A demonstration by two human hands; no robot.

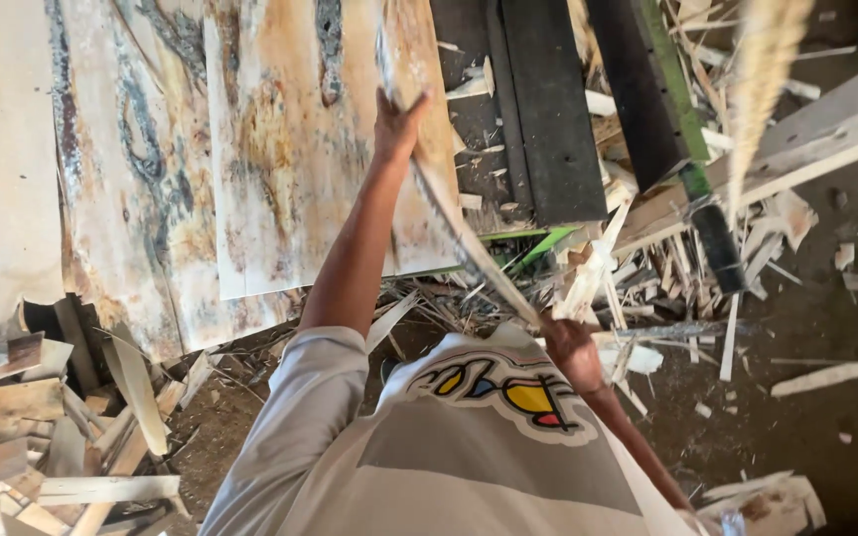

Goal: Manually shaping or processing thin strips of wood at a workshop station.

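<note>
Gripping the near end of a thin veneer sheet [459,233], the right hand [573,349] sits closest, at about 4 o'clock from the centre of the view and just above the printed front of the person's pale shirt [469,447], with its fingers closed round the sheet's lower edge. The sheet shows almost edge-on and blurred, running as a narrow band from that hand up toward 12 o'clock. There the left hand [397,121], at the end of an outstretched arm, pinches the upper part, thumb spread to one side and fingers on the other. So the sheet hangs in the air between both hands, clear of the ground. Handling it well seems to call for keeping both grips firm but light and the two ends in line, since a leaf this thin would likely bow or split if one end twisted or sagged. At 8 o'clock lies a heap of offcut strips [52,437], and more splinters litter the dirt floor [806,318] at 3 o'clock. Farther off, broad stained veneer sheets [280,149] lie overlapped from 9 to 12 o'clock, just beyond the left hand. At 1 o'clock stands a dark machine beam [548,99] with a green bar [682,109] beside it.
</note>
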